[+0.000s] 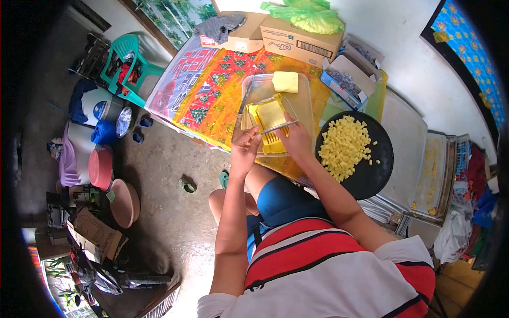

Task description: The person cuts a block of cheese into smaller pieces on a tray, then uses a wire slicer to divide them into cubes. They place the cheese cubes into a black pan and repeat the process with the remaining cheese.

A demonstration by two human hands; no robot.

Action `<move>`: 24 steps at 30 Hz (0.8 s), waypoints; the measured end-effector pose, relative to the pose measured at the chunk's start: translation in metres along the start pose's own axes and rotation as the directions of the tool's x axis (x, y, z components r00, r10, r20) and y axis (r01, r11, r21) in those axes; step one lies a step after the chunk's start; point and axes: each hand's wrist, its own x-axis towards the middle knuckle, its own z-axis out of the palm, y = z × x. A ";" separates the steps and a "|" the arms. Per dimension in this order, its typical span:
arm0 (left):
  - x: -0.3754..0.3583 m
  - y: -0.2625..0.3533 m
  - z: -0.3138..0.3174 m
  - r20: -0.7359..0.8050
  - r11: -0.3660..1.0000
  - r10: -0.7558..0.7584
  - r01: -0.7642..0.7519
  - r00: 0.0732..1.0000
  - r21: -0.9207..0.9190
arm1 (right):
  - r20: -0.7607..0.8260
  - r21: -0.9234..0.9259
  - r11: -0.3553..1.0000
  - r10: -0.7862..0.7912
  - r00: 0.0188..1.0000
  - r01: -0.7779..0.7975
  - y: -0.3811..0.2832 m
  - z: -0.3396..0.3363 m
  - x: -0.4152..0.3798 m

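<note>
A yellow slicer frame [270, 124] sits in a clear plastic tray [307, 100] on the table. A pale yellow slab lies on the slicer. My left hand [245, 146] grips the slicer's near left edge. My right hand [296, 137] holds the metal wire bar [280, 127] across the slab. A second yellow block [285, 81] rests at the tray's far end. To the right, a black round pan [374, 175] holds a heap of small yellow cubes [344, 146].
Cardboard boxes [299, 40] and a green bag [307, 16] stand at the table's far end. Metal baking trays [435, 169] lie to the right. On the floor at left are a teal chair [124, 61], buckets and basins [101, 167], and sandals [186, 185].
</note>
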 end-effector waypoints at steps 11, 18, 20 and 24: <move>-0.005 0.003 0.001 0.007 1.000 -0.007 0.007 1.000 -0.012 | -0.005 -0.059 0.998 0.020 1.000 -0.020 0.004 0.004 0.001; -0.007 0.010 0.002 0.011 1.000 -0.007 0.007 1.000 0.002 | -0.009 -0.052 0.998 0.033 0.999 -0.034 0.006 0.005 0.001; -0.008 0.004 0.003 0.014 1.000 0.019 -0.019 1.000 -0.003 | -0.007 -0.056 0.998 0.037 0.999 -0.037 0.007 0.006 0.001; -0.010 0.007 0.003 0.031 0.997 -0.079 0.079 0.996 -0.005 | -0.001 -0.069 0.996 0.051 0.999 -0.051 0.005 0.004 0.000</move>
